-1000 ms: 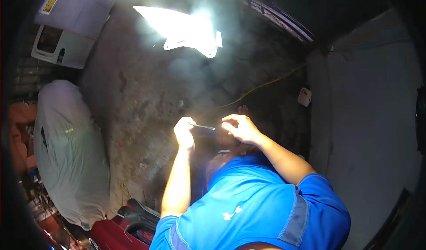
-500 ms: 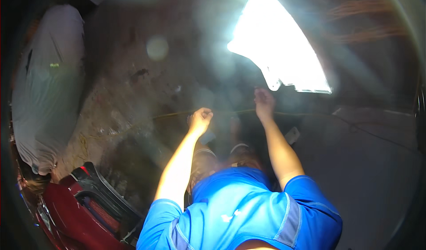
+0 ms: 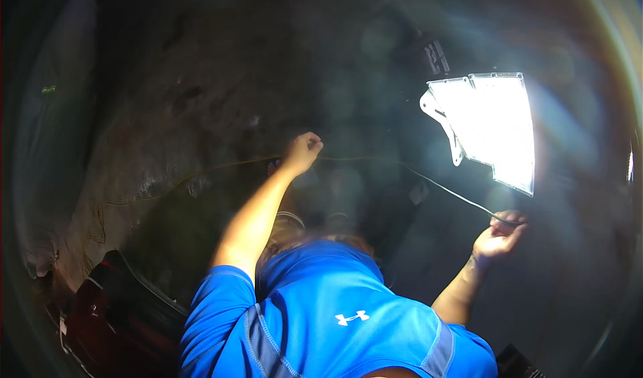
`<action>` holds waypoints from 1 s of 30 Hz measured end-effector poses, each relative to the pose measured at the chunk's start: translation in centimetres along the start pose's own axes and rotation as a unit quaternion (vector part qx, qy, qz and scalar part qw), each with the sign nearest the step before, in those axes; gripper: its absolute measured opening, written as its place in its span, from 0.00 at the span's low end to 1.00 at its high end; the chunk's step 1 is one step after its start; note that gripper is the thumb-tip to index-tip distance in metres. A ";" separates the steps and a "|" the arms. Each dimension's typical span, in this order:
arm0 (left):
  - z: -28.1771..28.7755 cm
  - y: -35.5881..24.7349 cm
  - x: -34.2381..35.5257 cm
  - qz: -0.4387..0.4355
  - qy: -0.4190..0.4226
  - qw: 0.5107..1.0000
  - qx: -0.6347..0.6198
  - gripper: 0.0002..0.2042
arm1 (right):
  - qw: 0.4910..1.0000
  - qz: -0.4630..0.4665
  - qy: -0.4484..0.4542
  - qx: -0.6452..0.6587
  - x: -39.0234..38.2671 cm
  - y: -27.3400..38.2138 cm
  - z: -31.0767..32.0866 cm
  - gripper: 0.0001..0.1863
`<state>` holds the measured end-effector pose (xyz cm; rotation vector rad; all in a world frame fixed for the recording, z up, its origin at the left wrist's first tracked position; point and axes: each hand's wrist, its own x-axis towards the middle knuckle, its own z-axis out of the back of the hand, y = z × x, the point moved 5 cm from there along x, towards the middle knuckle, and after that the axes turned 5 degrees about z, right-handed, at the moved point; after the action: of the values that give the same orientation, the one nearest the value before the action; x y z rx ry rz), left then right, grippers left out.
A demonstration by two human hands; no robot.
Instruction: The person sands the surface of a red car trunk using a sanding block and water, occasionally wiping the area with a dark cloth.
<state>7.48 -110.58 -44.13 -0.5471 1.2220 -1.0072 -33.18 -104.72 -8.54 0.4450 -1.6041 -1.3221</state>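
A bright white work light [image 3: 492, 127] with several panels glows at the right, its surface washed out by glare. Just below it, my right hand [image 3: 497, 236] is closed around a thin grey cable [image 3: 450, 192]. The cable runs up and left from my fingers and fades into the dark near the middle. My left hand [image 3: 303, 153] is held out near the centre with its fingers curled together. What lies in them, if anything, cannot be made out.
A yellow cord [image 3: 234, 163] stretches across the stained floor. Grey cloth drapes over a large shape [image 3: 50, 150] at the left. A dark red car part [image 3: 100, 318] lies at the lower left. One small pale flat object [image 3: 419, 193] is on the floor.
The lit work light has shifted right and lower in view and turned. My right hand has moved right and nearer, now with the cable in it. My left hand is slightly farther out.
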 end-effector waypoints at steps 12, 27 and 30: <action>5.5 6.1 -2.8 0.053 0.055 0.996 0.040 0.13 | 0.974 0.073 0.201 0.068 17.8 4.8 -3.0 0.14; 3.9 -3.7 -0.3 -0.090 0.040 0.995 -0.003 0.10 | 0.817 -0.341 0.347 0.308 24.5 1.3 -25.7 0.27; 4.0 -4.2 -1.5 -0.097 0.056 0.994 0.016 0.11 | 0.902 -0.287 0.310 0.088 23.3 2.3 -28.8 0.27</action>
<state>9.80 -111.96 -38.86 -0.5997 1.2662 -1.2342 -19.05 -137.44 1.98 1.3861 -1.0762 -1.2608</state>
